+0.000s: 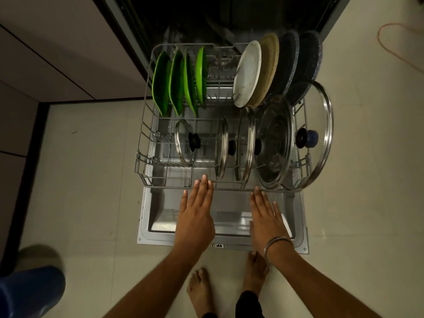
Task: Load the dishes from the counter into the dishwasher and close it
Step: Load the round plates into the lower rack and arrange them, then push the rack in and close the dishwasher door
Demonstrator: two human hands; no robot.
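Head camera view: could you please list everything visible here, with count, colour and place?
green plates: four, upright, rack back left
round plates: four, white, tan and two dark, rack back right
glass lids: five, steel-rimmed, upright, rack front row
rack: one, grey wire, pulled out over the door
door: one, grey metal, folded down
cable: one, orange, floor top right
blue object: one, blurred, bottom left
feet: two, bare, on the floor
bangle: one, metal, right wrist
hands: left and right, fingers straight, fingertips at the rack's front rail
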